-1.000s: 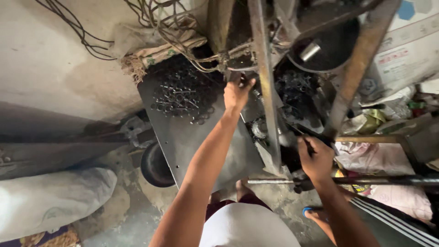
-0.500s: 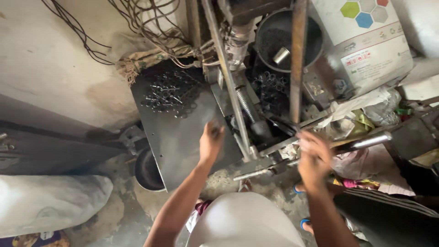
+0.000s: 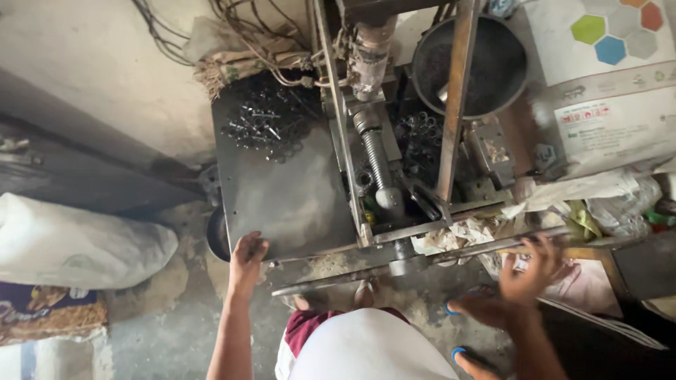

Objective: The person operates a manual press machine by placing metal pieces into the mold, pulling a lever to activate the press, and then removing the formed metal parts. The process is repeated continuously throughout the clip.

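- Both of our hands have dropped back from the machine since the earlier frames: the left hand point(image 3: 246, 255) has slid from the pile of parts down to the near edge of the dark metal bench point(image 3: 282, 190), and the right hand point(image 3: 531, 271) has swung out along the long handle bar point(image 3: 422, 257).
- We see the screw press point(image 3: 377, 155) standing at the middle of the bench, its threaded spindle upright between two steel rails, with a black bowl point(image 3: 468, 67) behind it on the right.
- We rest the left grip flat, fingers loosely spread on the bench edge, holding nothing.
- We cannot tell the right grip for sure: the hand is blurred, and its fingers seem curled near the far end of the bar.
- We judge that a good pull wants the right hand firmly round the bar's end, with the left bracing the bench well away from the spindle.
- We note the small dark metal parts point(image 3: 267, 123) heaped at the bench's far left corner, well apart from both hands.
- We cannot make out the die under the spindle, and our own body hides the floor below.
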